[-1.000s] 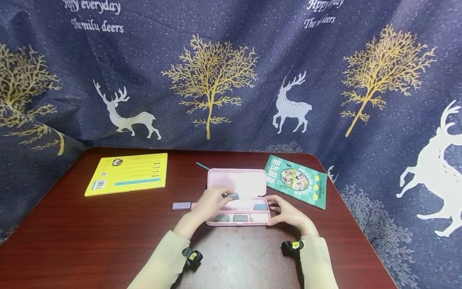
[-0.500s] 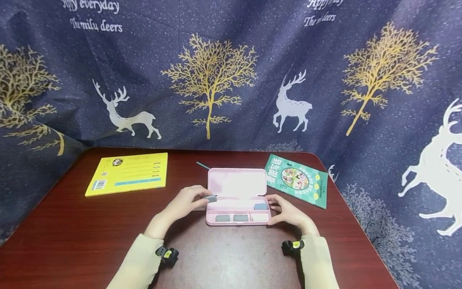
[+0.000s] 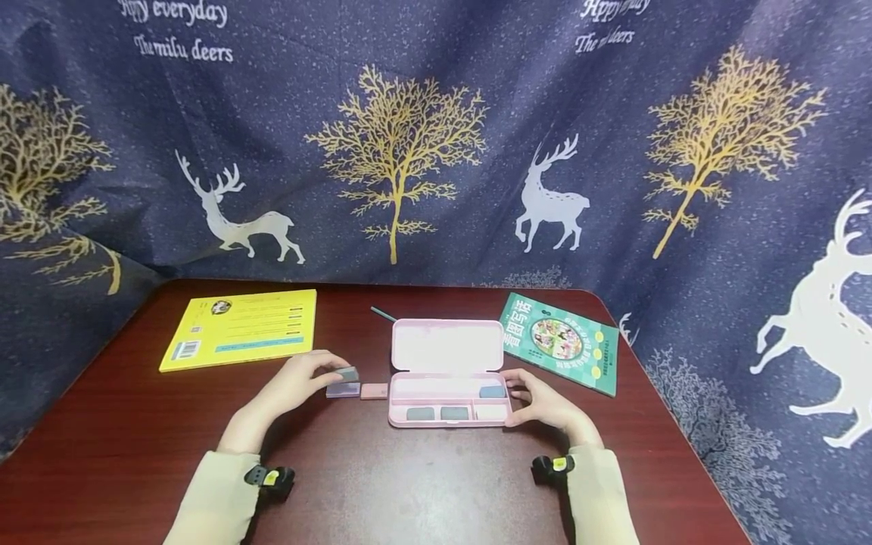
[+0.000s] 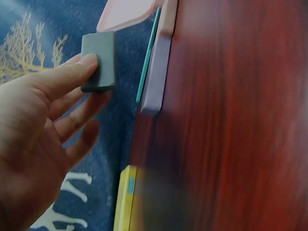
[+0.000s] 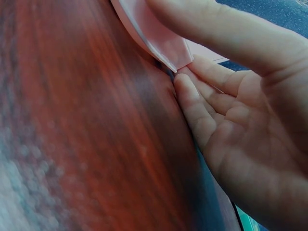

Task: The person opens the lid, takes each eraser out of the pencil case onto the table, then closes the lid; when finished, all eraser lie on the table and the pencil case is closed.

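A pink pencil case (image 3: pixel 450 415) lies open on the dark red table (image 3: pixel 136 424), lid (image 3: pixel 446 344) tipped back. Two grey erasers (image 3: pixel 420 413) sit in its front compartments and a bluish one (image 3: pixel 492 391) lies further back. My left hand (image 3: pixel 300 382) pinches a grey eraser (image 3: pixel 347 373) (image 4: pixel 98 67) between thumb and fingers, just above a purple eraser (image 3: pixel 343 390) (image 4: pixel 156 72) that lies on the table beside a pink eraser (image 3: pixel 373 390). My right hand (image 3: pixel 538 400) grips the case's right end (image 5: pixel 166 48), thumb over the rim and fingers curled against its side.
A yellow book (image 3: pixel 241 327) lies at the back left, a green book (image 3: pixel 560 342) at the back right. A teal pen (image 3: pixel 383 312) lies behind the case. A dark blue deer-print cloth (image 3: pixel 436 136) hangs behind the table and along both sides.
My left hand has carried the grey eraser out of the case and leftward, to just above the purple eraser. The right hand has stayed on the case.
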The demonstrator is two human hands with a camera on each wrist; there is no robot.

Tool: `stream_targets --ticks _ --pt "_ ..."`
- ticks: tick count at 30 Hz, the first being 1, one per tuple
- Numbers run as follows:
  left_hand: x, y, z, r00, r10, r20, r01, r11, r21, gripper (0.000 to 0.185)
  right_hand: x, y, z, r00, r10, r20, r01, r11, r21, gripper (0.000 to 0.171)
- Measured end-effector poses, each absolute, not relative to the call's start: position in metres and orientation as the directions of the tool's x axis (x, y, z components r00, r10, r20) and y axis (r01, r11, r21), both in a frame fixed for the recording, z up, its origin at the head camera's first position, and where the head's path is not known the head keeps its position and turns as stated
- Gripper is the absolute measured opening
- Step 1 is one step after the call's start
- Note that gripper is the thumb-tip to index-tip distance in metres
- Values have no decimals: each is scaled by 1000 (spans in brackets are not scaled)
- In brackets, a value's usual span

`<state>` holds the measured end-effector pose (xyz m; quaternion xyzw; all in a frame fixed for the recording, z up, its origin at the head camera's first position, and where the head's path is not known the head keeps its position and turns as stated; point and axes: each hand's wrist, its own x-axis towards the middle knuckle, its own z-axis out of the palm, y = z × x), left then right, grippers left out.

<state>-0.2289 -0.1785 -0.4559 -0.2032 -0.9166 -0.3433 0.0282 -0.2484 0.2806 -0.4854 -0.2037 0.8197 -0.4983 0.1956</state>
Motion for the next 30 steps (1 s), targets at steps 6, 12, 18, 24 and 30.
stream_targets --ticks 6,12,18,24,30 --pt "-228 -197 -454 -926 349 141 356 693 627 21 -248 281 -486 -841 -530 -112 -145 420 -896 82" --pt "-227 -208 -455 -937 332 104 319 702 637 22 -247 281 -486 -841 -530 -108 -149 418 -896 82" --pt "-226 -219 -457 -946 317 64 283 719 635 21 -247 280 -486 -839 -534 -106 -151 415 -897 81" --pt "-224 -226 -458 -949 315 25 258 728 635 19 -248 280 -485 -836 -538 -106 -150 410 -900 81" --pt "-223 -228 -462 -943 332 -4 252 725 640 20 -249 280 -485 -838 -534 -114 -140 412 -901 82"
